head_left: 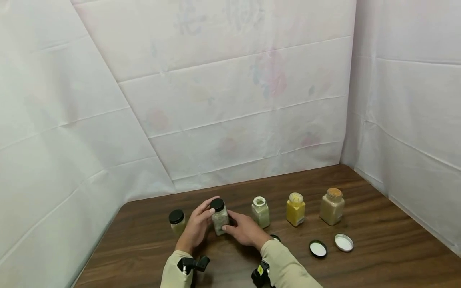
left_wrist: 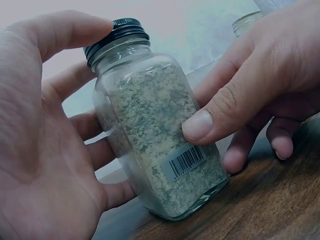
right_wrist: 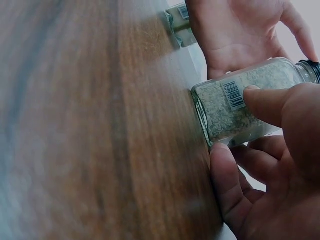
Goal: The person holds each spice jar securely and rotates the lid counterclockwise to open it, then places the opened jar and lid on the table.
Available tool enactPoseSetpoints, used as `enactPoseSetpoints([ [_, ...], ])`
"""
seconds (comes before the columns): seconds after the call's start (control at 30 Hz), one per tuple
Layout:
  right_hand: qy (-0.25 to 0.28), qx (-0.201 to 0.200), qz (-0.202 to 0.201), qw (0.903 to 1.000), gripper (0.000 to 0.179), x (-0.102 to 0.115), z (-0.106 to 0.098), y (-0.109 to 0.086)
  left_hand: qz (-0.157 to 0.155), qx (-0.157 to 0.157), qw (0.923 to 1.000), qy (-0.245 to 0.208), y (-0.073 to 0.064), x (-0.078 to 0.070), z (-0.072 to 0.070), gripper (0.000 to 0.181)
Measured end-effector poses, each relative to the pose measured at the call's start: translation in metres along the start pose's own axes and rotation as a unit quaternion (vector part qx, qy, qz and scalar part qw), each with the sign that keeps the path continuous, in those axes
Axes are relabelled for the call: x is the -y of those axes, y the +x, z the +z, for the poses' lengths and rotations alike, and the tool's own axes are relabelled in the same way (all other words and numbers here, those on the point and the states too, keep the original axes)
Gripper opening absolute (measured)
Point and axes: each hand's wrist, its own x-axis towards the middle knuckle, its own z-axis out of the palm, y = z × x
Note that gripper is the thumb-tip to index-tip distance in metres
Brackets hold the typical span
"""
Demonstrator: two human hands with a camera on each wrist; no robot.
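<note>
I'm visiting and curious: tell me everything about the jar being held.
The jar looks like clear, square-sided glass, nearly full of pale, green-flecked flakes, with a barcode label and a ridged black lid on. Roughly upright, on or just above the table, it is gripped low by the right hand; the left hand curls round it, thumb at the lid.

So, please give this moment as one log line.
left hand, right hand: hold speckled jar | black lid: on | yellow jar: lidless
</note>
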Motion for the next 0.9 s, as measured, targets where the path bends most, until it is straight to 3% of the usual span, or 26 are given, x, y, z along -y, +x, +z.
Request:
enactPoseSetpoints([
  [0.57, 0.012, -0.001, 0.013, 0.9998, 0.065, 0.0007, 0.0014, -0.0004, 0.008, -0.008, 0.9999, 0.006, -0.0006, -0.0001, -0.0018, 0.049],
  [0.9, 0.011, 0.0, 0.017, 0.9998, 0.064, 0.0001, 0.0019, 0.0, 0.035, 0.001, 0.9982, -0.049, -0.0007, 0.0038, -0.0027, 0.045],
])
